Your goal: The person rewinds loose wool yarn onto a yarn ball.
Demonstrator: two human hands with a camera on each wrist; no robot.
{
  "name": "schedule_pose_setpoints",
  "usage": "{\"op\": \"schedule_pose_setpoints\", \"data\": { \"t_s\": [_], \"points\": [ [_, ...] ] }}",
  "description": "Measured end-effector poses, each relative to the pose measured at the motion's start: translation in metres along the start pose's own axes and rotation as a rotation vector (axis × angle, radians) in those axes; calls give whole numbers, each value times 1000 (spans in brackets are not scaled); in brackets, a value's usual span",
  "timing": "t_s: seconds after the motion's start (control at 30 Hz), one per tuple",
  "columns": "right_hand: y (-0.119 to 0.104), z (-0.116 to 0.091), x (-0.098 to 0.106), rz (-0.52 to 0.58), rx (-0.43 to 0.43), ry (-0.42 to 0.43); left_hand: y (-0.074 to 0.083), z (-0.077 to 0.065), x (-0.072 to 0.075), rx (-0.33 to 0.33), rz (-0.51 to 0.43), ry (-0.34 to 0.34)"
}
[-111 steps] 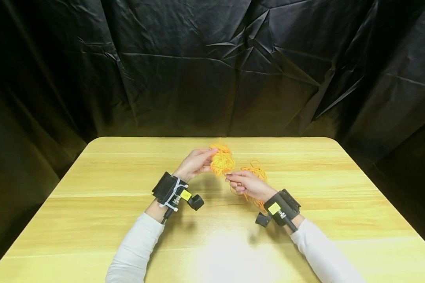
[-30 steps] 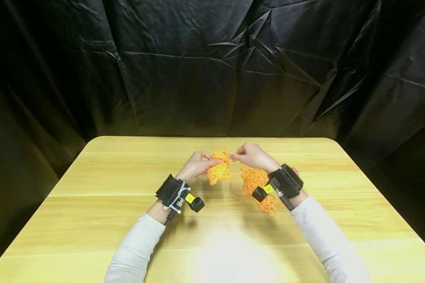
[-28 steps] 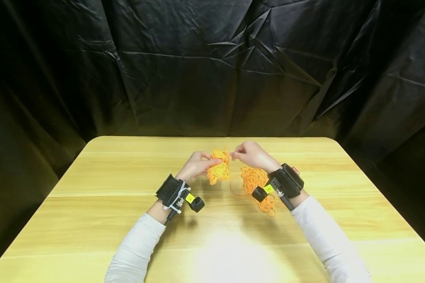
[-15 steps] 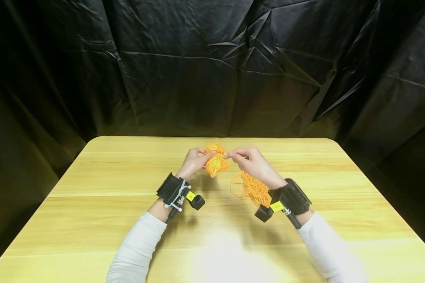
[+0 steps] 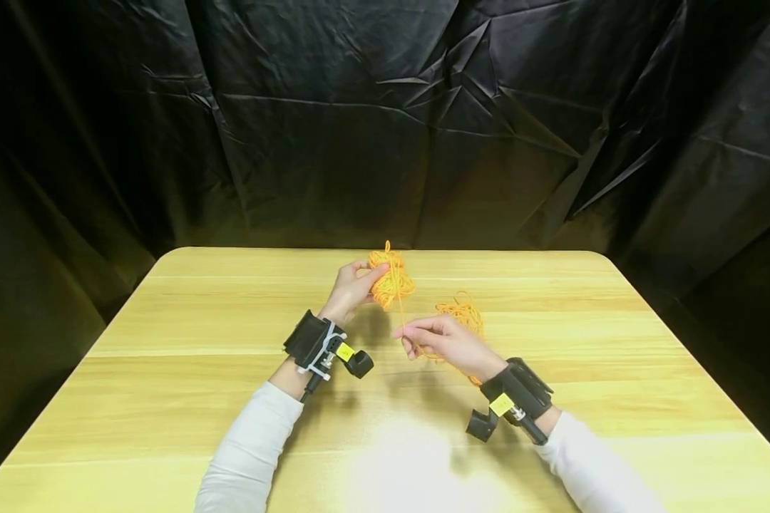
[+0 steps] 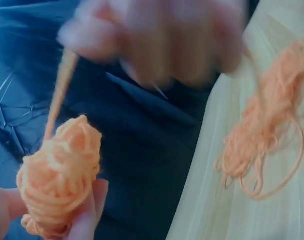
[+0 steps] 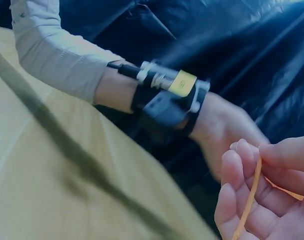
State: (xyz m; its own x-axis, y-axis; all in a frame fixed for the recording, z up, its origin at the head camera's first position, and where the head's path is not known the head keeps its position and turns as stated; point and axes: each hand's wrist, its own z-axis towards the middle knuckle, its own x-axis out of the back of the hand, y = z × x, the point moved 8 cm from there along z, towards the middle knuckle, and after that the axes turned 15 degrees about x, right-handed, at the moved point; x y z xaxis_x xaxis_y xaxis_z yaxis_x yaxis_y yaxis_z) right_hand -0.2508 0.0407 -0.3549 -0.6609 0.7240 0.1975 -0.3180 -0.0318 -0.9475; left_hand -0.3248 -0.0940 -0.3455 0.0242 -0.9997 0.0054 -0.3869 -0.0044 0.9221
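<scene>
An orange ball of yarn (image 5: 391, 281), wound in an uneven oval, is held between the thumb and fingers of my left hand (image 5: 351, 288) above the table. In the left wrist view the same yarn ball (image 6: 59, 180) shows strands wrapped crosswise. One strand of yarn (image 5: 401, 311) runs taut from it down to my right hand (image 5: 445, 340), which pinches it between thumb and forefinger. The right wrist view shows this strand (image 7: 249, 202) crossing the palm. Behind my right hand a loose orange yarn heap (image 5: 465, 313) lies on the table, partly hidden.
The light wooden table (image 5: 199, 392) has rounded far corners, with a bright glare spot near the front. A black sheet (image 5: 334, 157) hangs behind its far edge. Each wrist wears a black strap with a camera, such as the right strap (image 5: 518, 388).
My right hand has come down and toward the near side from beside the yarn ball, drawing the strand out. My left hand has shifted slightly up and left, tilting the ball.
</scene>
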Motion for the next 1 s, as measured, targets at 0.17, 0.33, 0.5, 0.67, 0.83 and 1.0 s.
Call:
{"op": "schedule_pose_setpoints", "data": {
  "t_s": [0.17, 0.33, 0.5, 0.67, 0.83, 1.0],
  "points": [
    [27, -1, -4, 109, -93, -12, -1, -1, -6, 15, -10, -77],
    [44, 0, -2, 225, -160, 11, -5, -2, -12, 48, 8, -158],
    [55, 6, 3, 315, -207, 38, -10, -3, -18, 85, 17, -230],
    [59, 15, 9, 383, -218, 50, -16, -4, -23, 101, 92, -276],
    [57, 23, 20, 434, -214, 85, -20, -6, -28, 116, 156, -326],
    [53, 32, 32, 441, -211, 120, -21, -8, -31, 118, 191, -366]
  ]
}}
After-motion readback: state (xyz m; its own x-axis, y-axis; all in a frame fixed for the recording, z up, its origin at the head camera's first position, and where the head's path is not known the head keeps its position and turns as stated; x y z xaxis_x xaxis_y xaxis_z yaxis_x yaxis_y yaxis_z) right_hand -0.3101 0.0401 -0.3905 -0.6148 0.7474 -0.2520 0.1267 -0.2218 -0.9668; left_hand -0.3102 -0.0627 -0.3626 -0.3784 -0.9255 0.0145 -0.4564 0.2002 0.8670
